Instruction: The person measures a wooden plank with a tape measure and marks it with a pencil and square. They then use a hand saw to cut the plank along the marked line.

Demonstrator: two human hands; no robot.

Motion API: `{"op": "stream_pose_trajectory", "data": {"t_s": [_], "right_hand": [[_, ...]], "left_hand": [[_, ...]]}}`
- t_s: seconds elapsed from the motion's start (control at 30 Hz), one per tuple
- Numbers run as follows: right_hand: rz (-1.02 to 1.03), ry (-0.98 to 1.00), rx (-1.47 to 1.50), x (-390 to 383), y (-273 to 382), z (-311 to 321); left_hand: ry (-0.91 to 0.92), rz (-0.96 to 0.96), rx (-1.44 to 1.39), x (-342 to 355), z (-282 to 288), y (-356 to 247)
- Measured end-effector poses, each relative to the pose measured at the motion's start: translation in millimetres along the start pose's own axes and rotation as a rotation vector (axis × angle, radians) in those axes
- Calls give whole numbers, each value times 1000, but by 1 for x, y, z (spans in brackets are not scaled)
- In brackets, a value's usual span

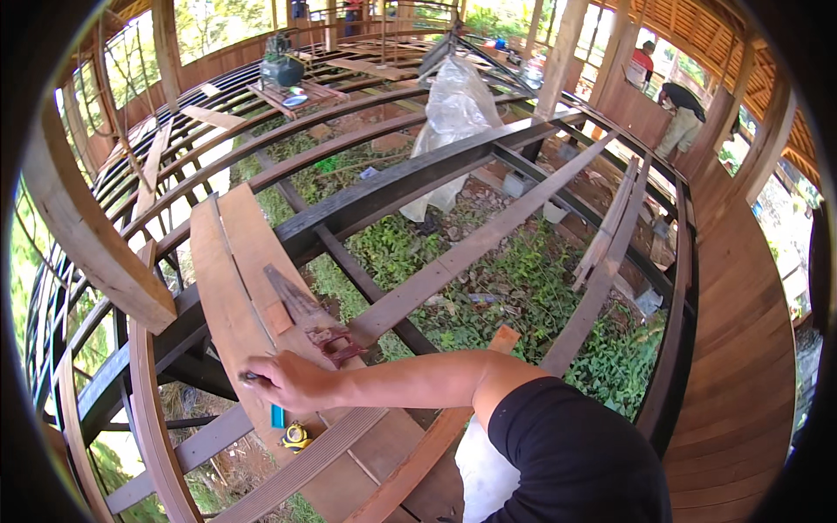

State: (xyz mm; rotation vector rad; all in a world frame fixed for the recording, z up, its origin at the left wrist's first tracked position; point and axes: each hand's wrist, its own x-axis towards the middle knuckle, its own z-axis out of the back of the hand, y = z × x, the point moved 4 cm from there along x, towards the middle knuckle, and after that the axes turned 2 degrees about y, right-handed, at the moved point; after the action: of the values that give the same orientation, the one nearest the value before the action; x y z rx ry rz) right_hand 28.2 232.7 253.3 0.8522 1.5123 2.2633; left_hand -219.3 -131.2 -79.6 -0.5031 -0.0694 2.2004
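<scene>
My right hand reaches across from the lower right, its fingers curled closed over the wooden planks. A small dark end of something pokes out at the fingertips; most of it is hidden in the grip. Just below the hand lies a teal object, partly covered. Beside that is a yellow and black tape measure. Past my wrist, a hand saw with a reddish-brown handle rests on the boards. My left hand is out of view.
Dark beams and narrow joists form an open floor frame over plants and soil. A post stands at the left. Clear plastic sheeting drapes farther off, near a compressor. A person bends over at the far right.
</scene>
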Motion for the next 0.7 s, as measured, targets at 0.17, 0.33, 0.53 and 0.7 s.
{"op": "stream_pose_trajectory", "data": {"t_s": [0.17,0.33,0.53,0.7], "right_hand": [[127,57,757,-33,58,55],[433,102,939,-62,111,91],[336,-46,807,-86,109,114],[556,-101,720,-105,125,133]], "left_hand": [[78,-70,34,33,15,-62],[110,-94,66,45,24,-93],[135,-109,100,50,29,-123],[149,-102,103,50,31,-132]]}}
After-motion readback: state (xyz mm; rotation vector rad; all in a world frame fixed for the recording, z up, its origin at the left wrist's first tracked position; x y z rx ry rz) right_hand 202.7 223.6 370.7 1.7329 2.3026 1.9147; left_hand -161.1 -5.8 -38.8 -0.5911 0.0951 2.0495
